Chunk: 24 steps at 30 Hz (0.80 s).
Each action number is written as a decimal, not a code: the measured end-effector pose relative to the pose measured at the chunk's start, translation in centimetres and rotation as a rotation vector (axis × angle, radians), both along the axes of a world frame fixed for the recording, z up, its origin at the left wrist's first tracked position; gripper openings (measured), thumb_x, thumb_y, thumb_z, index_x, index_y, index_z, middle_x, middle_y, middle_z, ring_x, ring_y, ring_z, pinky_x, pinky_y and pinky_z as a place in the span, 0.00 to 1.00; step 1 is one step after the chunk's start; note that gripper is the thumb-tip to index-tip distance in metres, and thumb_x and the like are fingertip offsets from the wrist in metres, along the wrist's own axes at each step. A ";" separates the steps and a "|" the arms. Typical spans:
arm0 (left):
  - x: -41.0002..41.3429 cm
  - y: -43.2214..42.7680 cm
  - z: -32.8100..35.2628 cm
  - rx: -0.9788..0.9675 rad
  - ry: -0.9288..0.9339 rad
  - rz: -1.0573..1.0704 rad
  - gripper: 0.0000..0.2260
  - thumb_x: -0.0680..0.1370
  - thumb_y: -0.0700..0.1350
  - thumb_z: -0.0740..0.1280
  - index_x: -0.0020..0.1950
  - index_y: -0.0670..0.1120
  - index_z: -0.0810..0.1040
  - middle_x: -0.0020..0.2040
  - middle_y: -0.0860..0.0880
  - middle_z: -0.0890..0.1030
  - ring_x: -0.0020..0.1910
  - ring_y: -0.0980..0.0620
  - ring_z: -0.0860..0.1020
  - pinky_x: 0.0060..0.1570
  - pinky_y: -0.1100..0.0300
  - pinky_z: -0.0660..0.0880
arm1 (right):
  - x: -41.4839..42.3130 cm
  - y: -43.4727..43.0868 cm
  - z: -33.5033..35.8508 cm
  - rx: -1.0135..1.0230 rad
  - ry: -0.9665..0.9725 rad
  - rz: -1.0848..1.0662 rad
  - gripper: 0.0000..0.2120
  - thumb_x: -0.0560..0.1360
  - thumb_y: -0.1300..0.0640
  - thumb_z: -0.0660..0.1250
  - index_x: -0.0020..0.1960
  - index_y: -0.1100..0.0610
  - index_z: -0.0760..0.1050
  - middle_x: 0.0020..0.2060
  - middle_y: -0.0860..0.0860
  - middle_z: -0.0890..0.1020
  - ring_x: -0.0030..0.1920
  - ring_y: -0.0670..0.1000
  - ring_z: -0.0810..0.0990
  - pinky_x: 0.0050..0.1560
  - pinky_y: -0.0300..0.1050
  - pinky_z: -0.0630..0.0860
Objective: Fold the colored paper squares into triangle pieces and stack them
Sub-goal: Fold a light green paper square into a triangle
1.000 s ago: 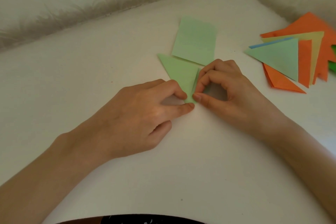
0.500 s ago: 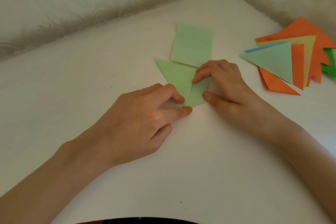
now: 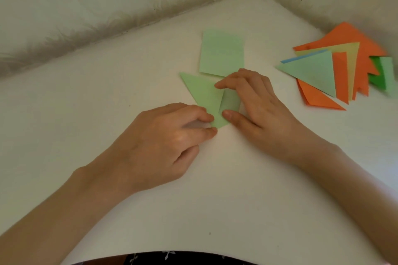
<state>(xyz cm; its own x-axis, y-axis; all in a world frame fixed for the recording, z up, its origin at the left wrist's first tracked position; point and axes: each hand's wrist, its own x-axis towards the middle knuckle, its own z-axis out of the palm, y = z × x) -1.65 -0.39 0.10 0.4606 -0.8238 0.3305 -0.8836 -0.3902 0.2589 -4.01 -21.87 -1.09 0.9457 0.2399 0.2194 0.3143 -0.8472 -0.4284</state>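
At frame centre the left hand pinches the lower tip of the green paper; the right hand, fingers flat, presses its flap. A slipping pinch could skew the crease.

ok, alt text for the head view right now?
Two bare hands fold a light green paper on a white table: the left hand pinches its near corner while the right hand presses a folded flap flat. A green sheet lies just beyond, and a stack of folded triangles, mostly orange and green, sits at right.
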 end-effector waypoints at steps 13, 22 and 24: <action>1.1 0.3 -0.5 -0.132 0.272 0.086 0.11 0.75 0.56 0.63 0.52 0.52 0.76 0.51 0.58 0.74 0.51 0.53 0.78 0.47 0.49 0.77 | -0.6 -0.3 1.4 -0.151 -0.144 0.269 0.18 0.77 0.45 0.60 0.56 0.56 0.79 0.54 0.55 0.78 0.49 0.57 0.75 0.49 0.54 0.74; 1.6 0.2 -0.8 -0.224 0.324 0.169 0.13 0.75 0.56 0.61 0.43 0.48 0.78 0.50 0.56 0.76 0.49 0.60 0.75 0.51 0.61 0.72 | -0.6 0.5 1.0 -0.148 -0.179 0.206 0.19 0.77 0.42 0.58 0.56 0.54 0.79 0.52 0.51 0.79 0.48 0.56 0.75 0.48 0.51 0.73; 1.7 0.2 -0.8 -0.219 0.368 0.229 0.11 0.74 0.59 0.62 0.40 0.53 0.75 0.50 0.60 0.73 0.52 0.62 0.73 0.53 0.68 0.69 | -0.4 0.6 0.7 -0.098 -0.170 0.180 0.16 0.78 0.46 0.59 0.53 0.55 0.79 0.51 0.51 0.78 0.47 0.54 0.74 0.47 0.52 0.73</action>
<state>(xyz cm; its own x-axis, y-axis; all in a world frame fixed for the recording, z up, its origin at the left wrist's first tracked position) 0.08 -0.22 -0.72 0.7406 -0.6171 0.2660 -0.6159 -0.4650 0.6359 -4.41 -21.25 -0.39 0.8374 0.4288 0.3390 0.5242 -0.8057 -0.2756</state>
